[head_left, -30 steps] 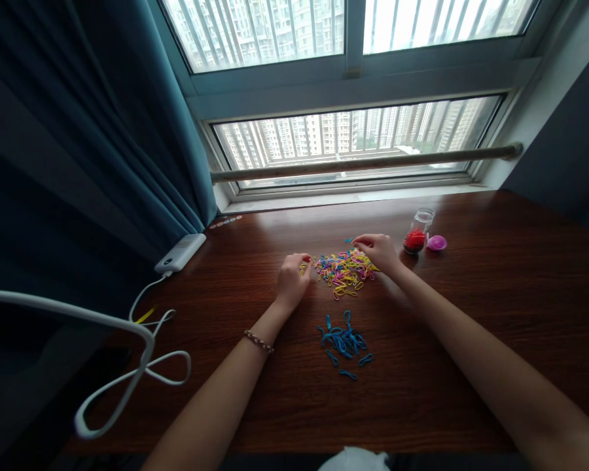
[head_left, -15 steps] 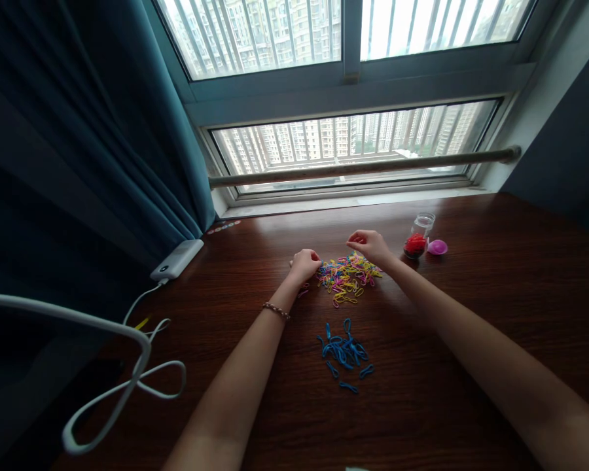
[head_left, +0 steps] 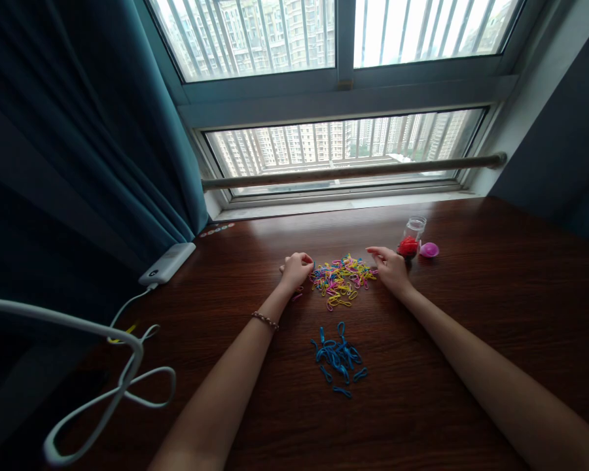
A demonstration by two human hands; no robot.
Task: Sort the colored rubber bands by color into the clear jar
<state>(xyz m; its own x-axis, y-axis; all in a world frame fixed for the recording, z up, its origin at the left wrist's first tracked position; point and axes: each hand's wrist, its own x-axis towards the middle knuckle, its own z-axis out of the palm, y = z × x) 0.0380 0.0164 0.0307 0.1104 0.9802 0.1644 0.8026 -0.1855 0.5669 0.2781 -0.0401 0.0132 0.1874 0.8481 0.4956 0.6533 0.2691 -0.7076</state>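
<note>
A loose pile of pink, yellow and blue rubber bands [head_left: 342, 278] lies on the brown table between my two hands. My left hand [head_left: 297, 269] is at the pile's left edge, thumb and fingers pinched together, with a bit of a blue rubber band [head_left: 314, 265] showing at the fingertips. On the right side of the pile, my right hand [head_left: 391, 268] has its fingers stretched out and apart, holding nothing visible. Nearer to me lies a separate heap of blue rubber bands [head_left: 338, 356], a few of them loose at its front.
A clear jar [head_left: 415, 227] with red contents stands just beyond my right hand, a pink lid [head_left: 428, 249] beside it. A white power bank [head_left: 167, 263] with a white cable [head_left: 127, 366] lies at left by the blue curtain [head_left: 171, 163]. A window rail [head_left: 353, 174] crosses behind.
My right hand has moved right and down from above the pile to its right edge, and its fingers have spread. My left hand stays at the left edge. The view has shifted slightly.
</note>
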